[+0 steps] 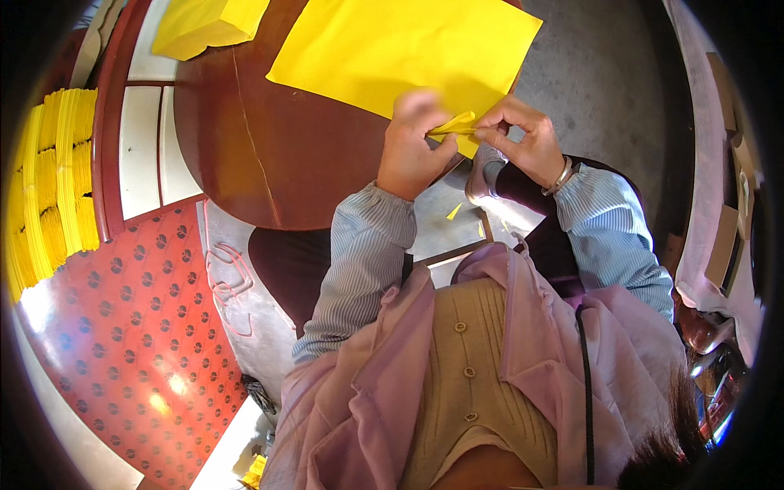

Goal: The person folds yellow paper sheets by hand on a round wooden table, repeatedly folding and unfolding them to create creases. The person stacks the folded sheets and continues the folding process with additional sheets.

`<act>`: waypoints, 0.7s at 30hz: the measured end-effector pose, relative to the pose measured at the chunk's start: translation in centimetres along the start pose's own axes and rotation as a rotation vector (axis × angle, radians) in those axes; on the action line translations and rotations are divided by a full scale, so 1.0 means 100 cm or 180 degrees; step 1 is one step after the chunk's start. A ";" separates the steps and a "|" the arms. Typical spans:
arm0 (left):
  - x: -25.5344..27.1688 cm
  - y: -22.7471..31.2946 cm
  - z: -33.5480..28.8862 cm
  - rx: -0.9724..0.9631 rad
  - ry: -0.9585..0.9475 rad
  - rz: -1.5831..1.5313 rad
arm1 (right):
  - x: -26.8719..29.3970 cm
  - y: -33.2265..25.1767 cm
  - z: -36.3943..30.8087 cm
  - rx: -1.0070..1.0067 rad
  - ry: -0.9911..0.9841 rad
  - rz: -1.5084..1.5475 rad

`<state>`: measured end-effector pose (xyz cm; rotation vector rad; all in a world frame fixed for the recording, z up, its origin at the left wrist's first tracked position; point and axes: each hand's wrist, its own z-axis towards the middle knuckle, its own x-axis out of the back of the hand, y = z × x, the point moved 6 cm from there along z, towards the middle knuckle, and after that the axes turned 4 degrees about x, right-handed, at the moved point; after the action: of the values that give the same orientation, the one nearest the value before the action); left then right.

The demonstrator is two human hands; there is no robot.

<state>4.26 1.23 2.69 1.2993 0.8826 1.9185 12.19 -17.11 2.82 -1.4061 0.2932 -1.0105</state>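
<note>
A large yellow sheet, paper or thin fabric (pixel 400 53), lies on the round brown table (pixel 253 155), its near right corner reaching past the table's edge. At that corner both my hands work on a narrow folded yellow strip (pixel 457 124); whether it belongs to the sheet I cannot tell. My left hand (pixel 415 147) grips the strip's left end between thumb and fingers, which are partly blurred. Across from it, my right hand (pixel 527 139) pinches the right end between thumb and forefinger. A metal bangle circles my right wrist.
A thick yellow stack (pixel 214 24) sits at the table's far left. More yellow bundles (pixel 59 175) are piled at the left. Below them is a red patterned board (pixel 143 343). Yellow scraps (pixel 454 211) lie below my hands. Cardboard pieces (pixel 723 237) stand at the right.
</note>
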 end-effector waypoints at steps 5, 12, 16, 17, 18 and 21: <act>-0.003 -0.007 -0.002 0.0475 -0.0043 -0.0324 | 0.002 -0.037 -0.001 0.0909 0.0316 -0.1240; -0.012 0.009 -0.009 0.0197 0.0156 -0.0298 | -0.004 -0.044 0.011 0.1421 -0.0044 -0.1983; -0.034 0.020 -0.012 0.0563 0.0543 -0.0120 | 0.013 -0.033 0.024 0.1584 -0.0354 -0.1862; -0.039 0.026 -0.012 0.0494 0.0705 -0.0012 | 0.018 -0.030 0.030 0.1607 -0.0450 -0.1845; -0.045 0.030 -0.011 0.0529 0.0790 0.0093 | 0.024 -0.028 0.034 0.1653 -0.0498 -0.1783; -0.045 0.034 -0.005 0.0492 0.0893 0.0125 | 0.030 -0.018 0.047 0.1534 -0.0851 -0.1899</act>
<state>4.64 -4.42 2.99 1.1567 1.1725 2.1332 16.49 -15.87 6.59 -1.1759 -0.5694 -1.2469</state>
